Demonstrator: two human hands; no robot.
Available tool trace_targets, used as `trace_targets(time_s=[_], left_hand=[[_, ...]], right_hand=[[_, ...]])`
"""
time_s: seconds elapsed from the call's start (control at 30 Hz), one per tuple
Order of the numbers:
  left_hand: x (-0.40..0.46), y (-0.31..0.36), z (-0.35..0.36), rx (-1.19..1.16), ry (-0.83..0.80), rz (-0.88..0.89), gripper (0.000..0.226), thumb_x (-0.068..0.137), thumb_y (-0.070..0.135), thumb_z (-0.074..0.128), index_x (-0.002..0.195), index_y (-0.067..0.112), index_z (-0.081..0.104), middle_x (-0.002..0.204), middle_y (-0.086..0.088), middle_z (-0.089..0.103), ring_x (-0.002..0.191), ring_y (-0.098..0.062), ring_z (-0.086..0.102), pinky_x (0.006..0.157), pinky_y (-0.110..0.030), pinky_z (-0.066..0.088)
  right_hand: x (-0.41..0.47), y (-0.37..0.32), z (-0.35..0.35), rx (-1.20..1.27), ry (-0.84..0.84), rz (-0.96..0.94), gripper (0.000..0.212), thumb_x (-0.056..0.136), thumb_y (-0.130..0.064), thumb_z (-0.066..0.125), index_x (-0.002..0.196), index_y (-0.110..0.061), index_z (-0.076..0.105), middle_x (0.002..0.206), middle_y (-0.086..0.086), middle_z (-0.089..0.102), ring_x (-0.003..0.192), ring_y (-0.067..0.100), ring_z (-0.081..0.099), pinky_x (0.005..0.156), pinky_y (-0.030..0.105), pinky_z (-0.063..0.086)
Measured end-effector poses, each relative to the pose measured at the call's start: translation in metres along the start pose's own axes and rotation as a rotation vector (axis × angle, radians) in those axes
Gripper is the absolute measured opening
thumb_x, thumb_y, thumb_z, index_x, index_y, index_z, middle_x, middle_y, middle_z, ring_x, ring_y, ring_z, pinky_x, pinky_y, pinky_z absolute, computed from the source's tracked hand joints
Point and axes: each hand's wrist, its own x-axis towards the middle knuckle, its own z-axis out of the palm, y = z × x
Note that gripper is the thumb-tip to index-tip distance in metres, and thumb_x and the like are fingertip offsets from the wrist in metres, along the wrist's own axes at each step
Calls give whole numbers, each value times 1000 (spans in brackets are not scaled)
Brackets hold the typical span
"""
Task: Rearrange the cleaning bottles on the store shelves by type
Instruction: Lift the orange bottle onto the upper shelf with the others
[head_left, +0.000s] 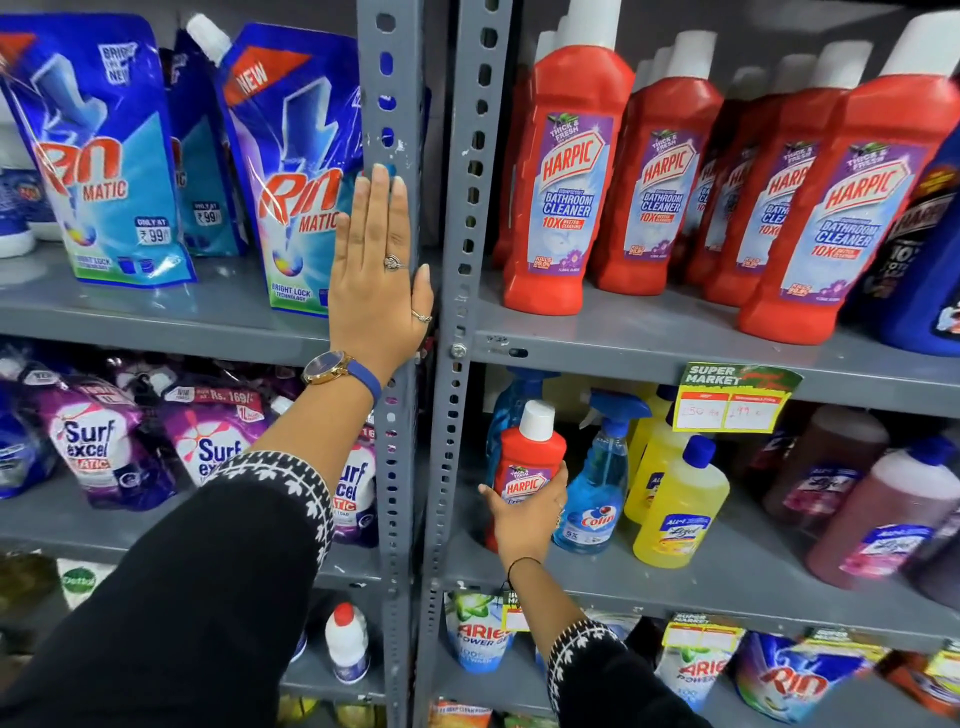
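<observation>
My right hand grips a small red Harpic bottle with a white cap, upright on the middle right shelf. Next to it stand a blue Colin spray bottle and yellow Lizol bottles. On the upper right shelf, a row of large red Harpic bathroom cleaner bottles stands upright or leaning. My left hand lies flat and open against the grey upright post between the two shelf units, holding nothing.
Blue Rin pouches fill the upper left shelf, purple Surf Excel pouches the one below. Brownish Lizol bottles stand at the right. A dark blue bottle leans at the far right. Ariel pouches and a white bottle sit lower.
</observation>
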Motion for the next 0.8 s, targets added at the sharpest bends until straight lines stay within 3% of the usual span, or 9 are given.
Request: trace_targets(time_s=[0.1,0.23,0.37,0.47,0.57,0.63,0.73,0.8], left_hand=[[0,-1,1,5,10,4,65,89,14,48,145,-7,23,151,-24,24,141,-33,15,118,-37,5],[0,-1,2,-13,4,6,65,89,14,47,146,-6,22,152,-24,23,142,-33,13,118,-39,7],[0,-1,1,-24,4,7,65,90,15,45,146,-6,20,152,-24,21,142,-33,13,118,-37,3],[0,-1,1,-19,6,9,65,90,16,45,147,-6,19,153,-23,20,142,-33,12,118,-36,2],[-1,-2,2,-13,2,12,66,91,17,43,147,-5,16,153,-23,19,143,-32,11,118,-36,2],[0,-3,3,-7,-3,16,67,90,18,42,148,-4,14,154,-23,18,144,-30,8,118,-37,2],[0,-3,4,-9,0,14,69,90,19,41,148,-3,13,154,-22,17,145,-23,0,119,-38,2],[-1,-4,5,-15,3,13,69,89,20,41,148,-3,13,154,-21,17,145,-18,-4,118,-37,1]], right_hand=[[1,2,0,-57,21,-9,104,64,-23,86,143,-11,20,128,18,45,117,36,48,95,49,46],[-2,1,-10,-47,-52,-92,100,59,-30,85,139,-19,27,122,9,51,110,27,54,90,46,51],[-10,-31,-30,69,-122,-258,99,57,-34,87,137,-27,30,118,-11,51,105,6,52,90,25,46],[-21,-70,-50,151,-74,-398,99,51,-42,86,133,-26,33,117,-12,52,103,3,52,88,18,40],[-27,-112,-70,315,31,-492,91,47,-45,82,123,-41,32,113,-10,56,101,2,55,88,8,40],[-26,-141,-84,440,119,-532,95,47,-41,82,128,-32,32,112,-7,57,100,2,58,90,12,43],[-15,-179,-105,603,209,-581,110,55,-31,80,143,-7,19,124,-17,45,108,-19,47,91,2,34],[-5,-202,-118,674,259,-595,108,61,-35,77,146,-7,16,137,-10,40,122,-7,43,99,8,33]])
